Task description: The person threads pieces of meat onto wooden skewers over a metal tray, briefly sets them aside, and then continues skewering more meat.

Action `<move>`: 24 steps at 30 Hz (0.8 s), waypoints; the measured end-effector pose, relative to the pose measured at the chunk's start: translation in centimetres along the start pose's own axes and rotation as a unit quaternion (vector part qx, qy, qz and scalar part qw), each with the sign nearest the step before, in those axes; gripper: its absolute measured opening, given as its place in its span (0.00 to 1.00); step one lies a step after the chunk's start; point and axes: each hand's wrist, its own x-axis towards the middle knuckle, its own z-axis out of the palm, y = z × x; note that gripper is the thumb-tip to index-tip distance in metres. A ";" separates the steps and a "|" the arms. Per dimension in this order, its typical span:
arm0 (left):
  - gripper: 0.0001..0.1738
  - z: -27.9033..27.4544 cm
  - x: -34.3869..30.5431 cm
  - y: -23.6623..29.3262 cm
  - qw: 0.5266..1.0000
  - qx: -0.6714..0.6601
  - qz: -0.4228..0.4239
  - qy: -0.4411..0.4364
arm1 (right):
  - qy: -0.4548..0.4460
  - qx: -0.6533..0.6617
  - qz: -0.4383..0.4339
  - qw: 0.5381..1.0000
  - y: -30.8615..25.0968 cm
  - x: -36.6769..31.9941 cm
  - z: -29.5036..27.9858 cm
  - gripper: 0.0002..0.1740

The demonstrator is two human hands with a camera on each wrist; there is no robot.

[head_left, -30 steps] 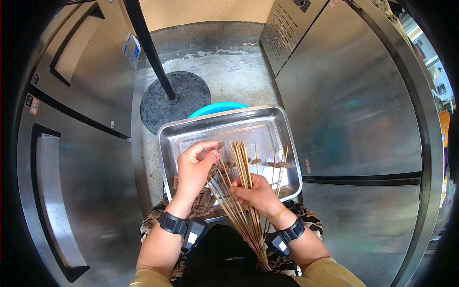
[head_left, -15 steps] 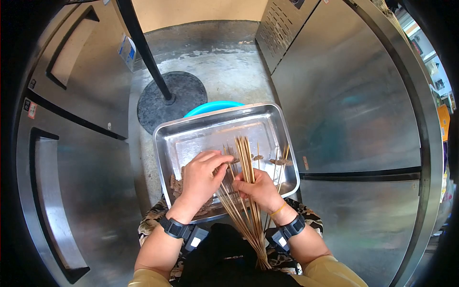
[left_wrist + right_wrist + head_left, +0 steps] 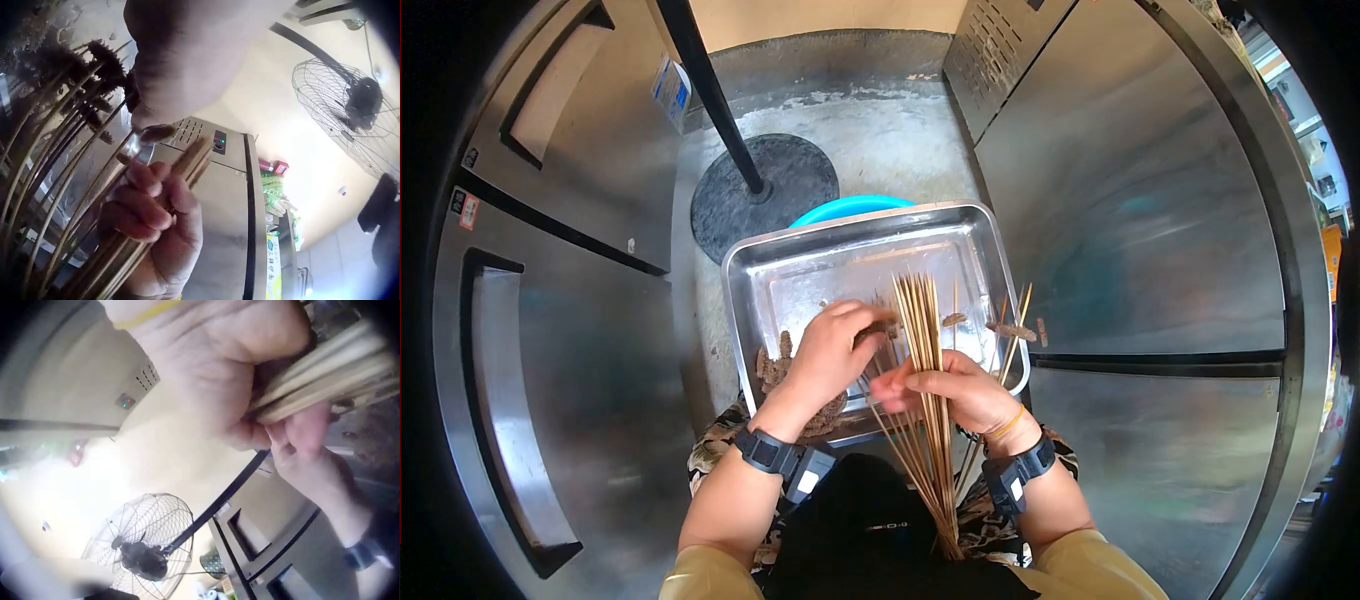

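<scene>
In the head view my right hand [image 3: 970, 390] grips a thick bundle of bamboo skewers [image 3: 918, 320], tips upward and lower ends against the lap. Some of its fingers are stretched out and blurred. My left hand [image 3: 825, 350] is just left of the bundle, thumb and fingers pinching a small brown meat piece [image 3: 156, 133], seen at the fingertips in the left wrist view. Several thin skewers with dark meat pieces [image 3: 103, 62] fan out beside the bundle. Another threaded piece [image 3: 1010, 331] sits to the right. Loose brown meat [image 3: 772, 370] lies in the steel tray [image 3: 735, 300], partly hidden by my left hand.
A blue basin [image 3: 855, 207] shows behind the tray. Past it, a black pole rises from a round base [image 3: 765, 195] on the floor. Steel cabinets stand on the left [image 3: 600, 380] and right [image 3: 1140, 220].
My left hand has brought the meat piece down and right, close to the skewers. The right hand and its bundle have shifted slightly right, and some right fingers have straightened.
</scene>
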 end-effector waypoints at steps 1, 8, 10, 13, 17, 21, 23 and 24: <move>0.15 -0.2 0.0 0.1 1.000 -0.011 -0.020 -0.007 | 0.030 -0.030 -0.009 0.999 0.3 0.2 -0.4 0.12; 0.07 -3.9 -1.2 -0.5 0.964 0.206 -0.161 0.053 | 0.088 -0.113 -0.029 0.989 0.9 0.2 -1.3 0.11; 0.10 -4.8 -2.1 -1.3 0.931 0.297 -0.214 -0.004 | 0.085 -0.109 -0.035 0.990 0.9 0.1 -1.1 0.11; 0.15 -4.5 -3.1 -3.1 0.900 0.348 -0.256 -0.060 | 0.073 -0.136 -0.030 0.988 0.5 0.0 -0.6 0.11; 0.18 -3.0 -3.1 -3.8 0.878 0.374 -0.286 -0.087 | 0.080 -0.195 -0.037 0.977 0.5 -0.1 -0.1 0.10; 0.13 -2.8 -2.7 -3.0 0.892 0.365 -0.256 -0.078 | 0.114 -0.247 -0.033 0.962 0.5 -0.1 -0.1 0.11; 0.12 -3.6 -2.2 -2.4 0.900 0.339 -0.268 -0.054 | 0.135 -0.255 -0.047 0.956 0.9 0.1 -0.5 0.12; 0.11 -4.0 -2.0 -2.4 0.903 0.328 -0.273 -0.043 | 0.147 -0.262 -0.055 0.952 1.0 0.2 -0.6 0.13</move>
